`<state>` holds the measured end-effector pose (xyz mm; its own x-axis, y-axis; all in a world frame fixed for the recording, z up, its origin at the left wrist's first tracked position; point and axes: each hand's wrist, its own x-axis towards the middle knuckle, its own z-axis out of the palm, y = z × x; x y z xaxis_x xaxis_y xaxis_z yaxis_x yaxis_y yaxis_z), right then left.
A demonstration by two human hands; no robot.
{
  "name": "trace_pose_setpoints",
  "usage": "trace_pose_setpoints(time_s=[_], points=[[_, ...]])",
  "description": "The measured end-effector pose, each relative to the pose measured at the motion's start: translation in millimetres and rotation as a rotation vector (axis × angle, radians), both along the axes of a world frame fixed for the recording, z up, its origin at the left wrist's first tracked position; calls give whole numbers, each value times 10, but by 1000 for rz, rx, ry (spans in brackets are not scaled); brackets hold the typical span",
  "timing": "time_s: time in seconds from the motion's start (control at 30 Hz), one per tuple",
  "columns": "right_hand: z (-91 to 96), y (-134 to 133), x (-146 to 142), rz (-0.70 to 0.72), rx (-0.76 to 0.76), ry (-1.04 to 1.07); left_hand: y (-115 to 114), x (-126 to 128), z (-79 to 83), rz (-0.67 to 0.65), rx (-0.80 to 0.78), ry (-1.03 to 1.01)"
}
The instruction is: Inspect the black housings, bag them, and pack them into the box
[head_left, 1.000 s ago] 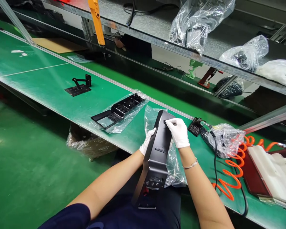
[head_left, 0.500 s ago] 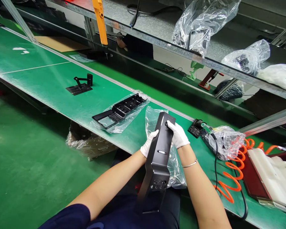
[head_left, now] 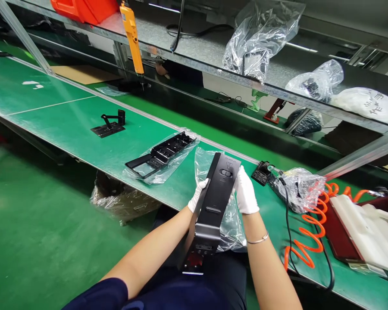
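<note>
Long black stepped panel (head_left: pixel 217 196): where, what step?

Held between white-gloved left hand (head_left: pixel 198 196) and right hand (head_left: pixel 246 191), by opposite edges. Probably a look-over; next move likely needs both edges steadied.

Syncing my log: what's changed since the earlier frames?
The right hand moved off the oval slot near the top of the black housing, over to its right edge, uncovering the slot. The left hand still holds the left edge; the black frame stays put.
</note>
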<state>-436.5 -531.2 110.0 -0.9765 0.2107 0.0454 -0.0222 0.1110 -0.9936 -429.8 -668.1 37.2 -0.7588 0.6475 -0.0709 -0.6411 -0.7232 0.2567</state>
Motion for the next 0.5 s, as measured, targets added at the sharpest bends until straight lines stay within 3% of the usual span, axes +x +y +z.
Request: trace_pose_setpoints(time_s=[0.1,0.23,0.4,0.5], points=[[65,-76,198,-48,177,68,36,121,18,96,-17,-49],[98,-179,331,-58,262,61,68,349,91,203,-78,-119],[115,-243,391,-55,216,53,20,527,212,232,-35,-36],[156,-169,495,81,70,84,-47,542,267,105,65,78]])
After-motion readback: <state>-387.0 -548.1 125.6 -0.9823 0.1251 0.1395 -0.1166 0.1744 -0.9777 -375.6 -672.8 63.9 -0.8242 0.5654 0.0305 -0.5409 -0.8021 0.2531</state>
